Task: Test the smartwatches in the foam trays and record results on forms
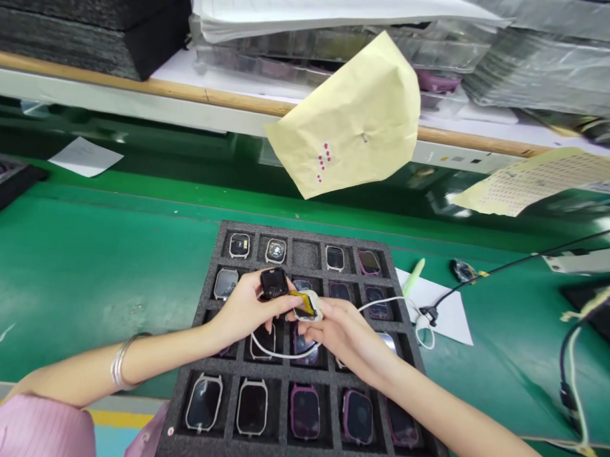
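Above the foam tray, my left hand is closed on a small black square watch part. Its thumb reaches a yellow strip between the two hands. My right hand is closed around a pale rounded watch piece, with the yellow strip against it. A white cable loops below both hands and runs off to the right; where its near end joins is hidden by the fingers. Smartwatches with pale frames and purple frames lie in the tray's compartments.
Right of the tray, a white sheet carries a light green pen and a black USB connector. A yellow paper hangs from the shelf edge. Black foam trays are stacked upper left.
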`<state>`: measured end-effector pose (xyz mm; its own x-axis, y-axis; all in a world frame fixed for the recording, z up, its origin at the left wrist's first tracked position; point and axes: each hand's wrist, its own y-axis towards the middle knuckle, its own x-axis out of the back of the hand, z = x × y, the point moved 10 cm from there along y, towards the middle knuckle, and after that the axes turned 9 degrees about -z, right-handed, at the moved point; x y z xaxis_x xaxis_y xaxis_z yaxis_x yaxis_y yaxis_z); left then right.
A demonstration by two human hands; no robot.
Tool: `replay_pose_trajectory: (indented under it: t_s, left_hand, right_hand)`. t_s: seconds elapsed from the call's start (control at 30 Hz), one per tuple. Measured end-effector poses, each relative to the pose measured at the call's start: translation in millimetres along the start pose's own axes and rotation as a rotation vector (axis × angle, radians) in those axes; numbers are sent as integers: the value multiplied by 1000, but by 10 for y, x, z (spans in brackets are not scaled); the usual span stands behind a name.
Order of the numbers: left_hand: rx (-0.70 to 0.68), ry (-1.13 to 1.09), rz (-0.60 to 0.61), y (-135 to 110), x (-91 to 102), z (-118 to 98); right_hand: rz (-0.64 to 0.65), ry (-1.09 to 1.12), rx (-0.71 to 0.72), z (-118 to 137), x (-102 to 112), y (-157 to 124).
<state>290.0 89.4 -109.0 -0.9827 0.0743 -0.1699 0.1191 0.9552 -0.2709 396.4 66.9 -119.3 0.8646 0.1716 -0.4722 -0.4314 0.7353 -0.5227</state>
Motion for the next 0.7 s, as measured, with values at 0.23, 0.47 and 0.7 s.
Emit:
replay_pose_trajectory:
  t_s: [0.23, 0.47, 0.7]
  left_hand:
    - [-247, 51, -85, -87, 90, -226]
    - [-292, 67, -56, -105, 42, -235]
    - [-65, -63, 21, -48, -38, -11]
  right_hand:
    - [-10, 21, 79, 54, -32, -48]
    - [33, 57, 80, 48, -106, -58]
    - [-155, -195, 290, 323, 22, -136]
